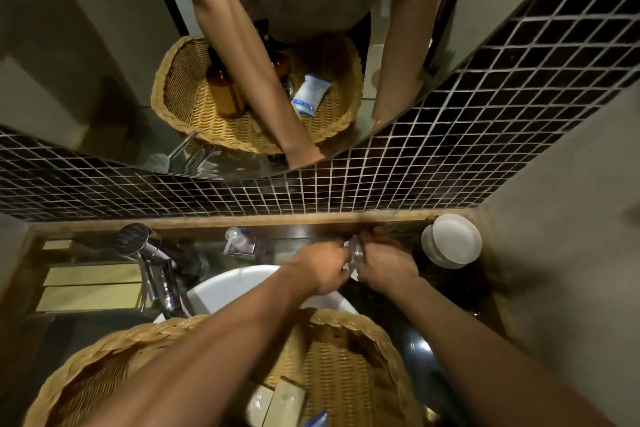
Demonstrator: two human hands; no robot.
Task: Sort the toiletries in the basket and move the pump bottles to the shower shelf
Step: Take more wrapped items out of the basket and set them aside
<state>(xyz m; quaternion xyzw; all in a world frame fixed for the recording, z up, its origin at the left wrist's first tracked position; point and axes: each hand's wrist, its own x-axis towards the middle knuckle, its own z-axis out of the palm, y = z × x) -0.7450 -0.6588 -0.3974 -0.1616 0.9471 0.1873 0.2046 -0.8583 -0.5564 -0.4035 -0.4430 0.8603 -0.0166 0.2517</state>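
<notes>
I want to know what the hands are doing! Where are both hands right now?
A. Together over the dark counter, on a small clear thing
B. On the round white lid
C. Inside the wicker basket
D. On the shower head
A: the left hand and right hand meet beyond the basket, both holding a small clear item over the dark counter.

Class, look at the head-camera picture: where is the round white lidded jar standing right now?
The round white lidded jar stands on the dark counter at the far right, in the corner by the wall, just right of the two hands.
</notes>
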